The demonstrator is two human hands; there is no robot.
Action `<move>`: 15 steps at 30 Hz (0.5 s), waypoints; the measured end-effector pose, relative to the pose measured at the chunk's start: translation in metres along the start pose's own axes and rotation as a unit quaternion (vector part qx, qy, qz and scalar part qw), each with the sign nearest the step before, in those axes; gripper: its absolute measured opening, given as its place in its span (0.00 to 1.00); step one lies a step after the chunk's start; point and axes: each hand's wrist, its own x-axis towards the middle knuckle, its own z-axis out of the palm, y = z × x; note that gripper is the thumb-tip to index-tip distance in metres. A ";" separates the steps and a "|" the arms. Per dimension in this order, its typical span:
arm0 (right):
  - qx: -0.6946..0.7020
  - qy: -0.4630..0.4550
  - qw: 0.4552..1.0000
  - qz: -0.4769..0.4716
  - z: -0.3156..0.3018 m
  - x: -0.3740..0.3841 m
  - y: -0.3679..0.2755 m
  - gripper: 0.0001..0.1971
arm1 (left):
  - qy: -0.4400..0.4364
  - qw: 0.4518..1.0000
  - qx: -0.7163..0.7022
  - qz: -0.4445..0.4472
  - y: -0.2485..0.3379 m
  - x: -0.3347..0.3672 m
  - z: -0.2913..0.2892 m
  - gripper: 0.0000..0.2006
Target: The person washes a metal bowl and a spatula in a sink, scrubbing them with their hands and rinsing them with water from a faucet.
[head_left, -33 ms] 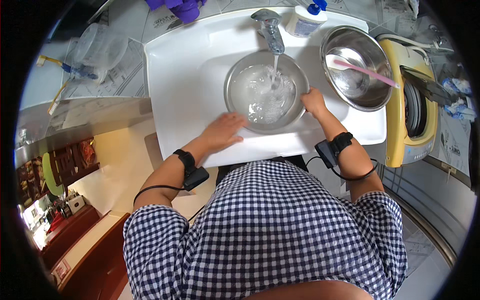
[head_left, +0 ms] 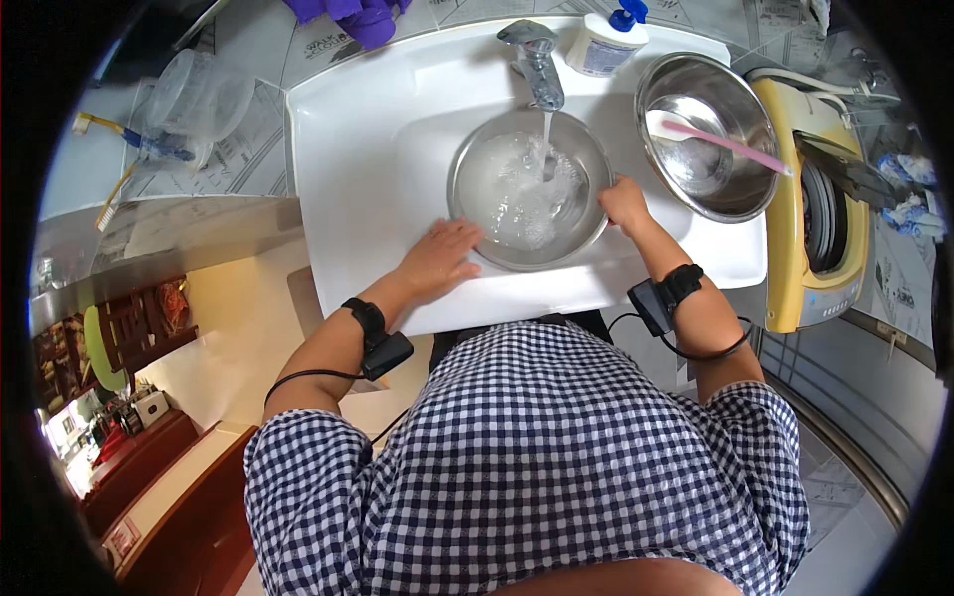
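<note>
Round steel bowl (head_left: 527, 189) in white sink (head_left: 378, 149), shiny, full of churning water; stream falling into it from chrome tap (head_left: 535, 60). Left hand (head_left: 442, 258) flat, fingers spread wide, resting on sink at bowl's near-left rim, touching it, holding nothing. Right hand (head_left: 624, 202) curled, gripping bowl's right rim. Bowl between both hands, just ahead of them. Second steel bowl (head_left: 711, 139) with pink utensil (head_left: 720, 141) to right; white bottle (head_left: 604, 42) behind.

Water is running from the chrome tap (head_left: 533, 62) into the round steel bowl (head_left: 529, 189); the left hand (head_left: 440, 260) and right hand (head_left: 624, 202) are touching that bowl's rim.
</note>
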 end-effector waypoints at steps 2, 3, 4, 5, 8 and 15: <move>0.010 -0.063 0.995 0.081 -0.004 0.006 0.006 0.12 | 0.041 0.999 0.019 -0.017 0.003 0.011 -0.002 0.24; 0.009 -0.060 0.995 0.080 -0.006 0.006 0.007 0.12 | -0.049 0.999 -0.003 0.011 0.012 0.028 -0.006 0.25; 0.023 -0.058 0.995 0.081 -0.007 -0.001 0.000 0.12 | -0.138 0.989 -0.027 0.037 0.020 0.040 -0.008 0.25; 0.036 -0.056 0.994 0.082 -0.009 -0.007 -0.007 0.13 | -0.134 0.990 -0.028 0.036 0.024 0.046 -0.001 0.25; 0.048 -0.041 0.998 0.030 -0.017 -0.016 -0.023 0.12 | -0.036 0.963 -0.249 0.097 0.018 0.062 0.039 0.25; 0.159 -0.079 0.966 0.187 -0.003 -0.017 0.017 0.04 | -0.059 0.969 0.236 -0.038 -0.031 0.064 -0.047 0.29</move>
